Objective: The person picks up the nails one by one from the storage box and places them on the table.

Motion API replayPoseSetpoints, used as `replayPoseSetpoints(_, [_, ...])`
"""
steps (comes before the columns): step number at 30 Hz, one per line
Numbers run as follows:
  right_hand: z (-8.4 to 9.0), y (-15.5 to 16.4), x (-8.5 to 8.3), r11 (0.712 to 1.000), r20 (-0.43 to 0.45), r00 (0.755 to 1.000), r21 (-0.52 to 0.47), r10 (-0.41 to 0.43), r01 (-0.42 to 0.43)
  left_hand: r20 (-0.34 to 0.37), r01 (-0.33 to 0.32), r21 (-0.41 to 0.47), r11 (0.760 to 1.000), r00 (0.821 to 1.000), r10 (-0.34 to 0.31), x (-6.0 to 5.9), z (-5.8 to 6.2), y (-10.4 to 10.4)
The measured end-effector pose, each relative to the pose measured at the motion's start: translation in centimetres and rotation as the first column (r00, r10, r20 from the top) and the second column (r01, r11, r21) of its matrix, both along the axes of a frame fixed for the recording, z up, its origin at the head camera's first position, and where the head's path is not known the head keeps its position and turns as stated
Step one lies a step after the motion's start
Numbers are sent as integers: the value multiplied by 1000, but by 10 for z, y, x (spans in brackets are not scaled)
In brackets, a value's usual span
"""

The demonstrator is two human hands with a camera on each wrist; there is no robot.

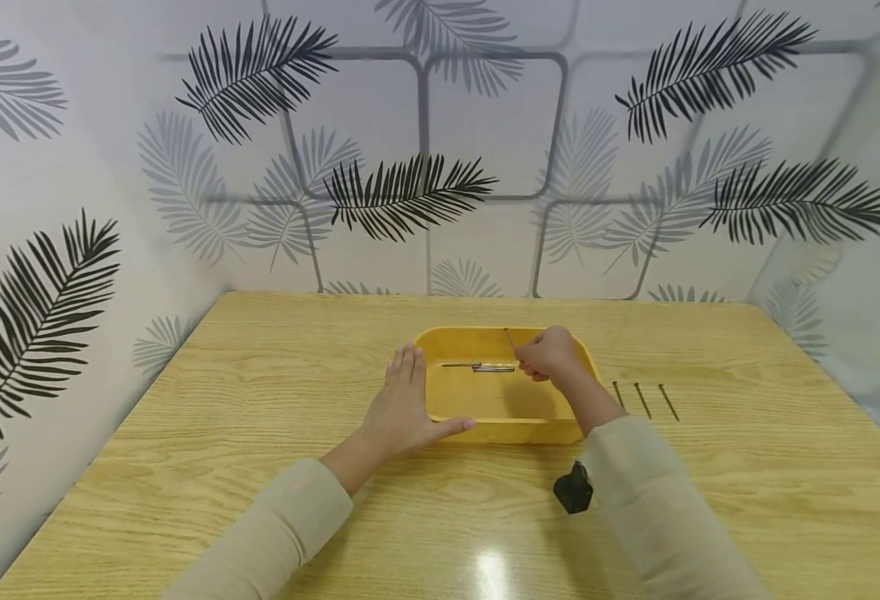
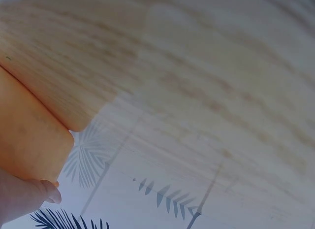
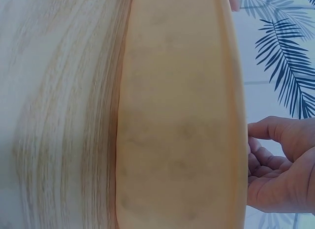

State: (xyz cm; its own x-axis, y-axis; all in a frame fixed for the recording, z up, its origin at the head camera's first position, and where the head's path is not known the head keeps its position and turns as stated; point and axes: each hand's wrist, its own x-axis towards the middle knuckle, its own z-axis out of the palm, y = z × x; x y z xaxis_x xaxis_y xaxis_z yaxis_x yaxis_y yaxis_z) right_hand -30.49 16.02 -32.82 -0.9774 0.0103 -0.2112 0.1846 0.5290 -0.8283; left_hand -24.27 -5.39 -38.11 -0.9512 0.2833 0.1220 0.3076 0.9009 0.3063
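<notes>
Three loose nails: three nails [image 1: 642, 401] lie side by side on the wooden table [image 1: 185, 433], just right of the tray and apart from it.
Black device: a small black object [image 1: 573, 489] sits at the right sleeve [image 1: 657, 500], at the wrist; what it is cannot be told.
Backdrop: a wall patterned with palm leaves [image 1: 406, 196] rises behind and beside the table.
In the way: nothing lies between the hands and the tray; the right forearm crosses the tray's near right corner.
Tray: a shallow yellow tray [image 1: 496, 432] stands at the middle of the table, its long side toward the person.
Tray contents: thin metal pieces [image 1: 479, 367], nail-like, lie on the tray floor near its far side, pointing left and right.
Left hand: the left hand [image 1: 404, 406] lies flat against the tray's left wall, fingers straight and together, thumb stretched along the near rim; it grips nothing.
Right hand: the right hand [image 1: 551, 353] hovers over the tray's right half, fingers curled, pinching one nail [image 1: 510, 341] that sticks up and away from the fingertips.
Wrist views: the left wrist view shows a fingertip [image 2: 47, 192] at the tray wall; the right wrist view shows the tray's outer side and curled fingers [image 3: 275, 165], too blurred for more.
</notes>
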Motion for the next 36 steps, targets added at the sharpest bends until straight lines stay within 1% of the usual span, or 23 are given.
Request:
replayPoseSetpoints(6, [2, 5, 0, 1000, 6, 1000, 13, 4, -4, 11, 1, -10, 1000, 1000, -1, 0, 1, 0])
replayPoseSetpoints(13, [2, 11, -2, 1000, 17, 1000, -18, -7, 7, 9, 2, -3, 1000, 1000, -2, 0, 1, 0])
replayPoseSetpoints(25, [2, 25, -4, 1000, -5, 1000, -15, -11, 11, 17, 1, 0, 1000, 1000, -1, 0, 1, 1])
replayPoseSetpoints(36, [5, 33, -3, 1000, 4, 1000, -14, -22, 22, 28, 2, 5, 1000, 1000, -2, 0, 2, 0])
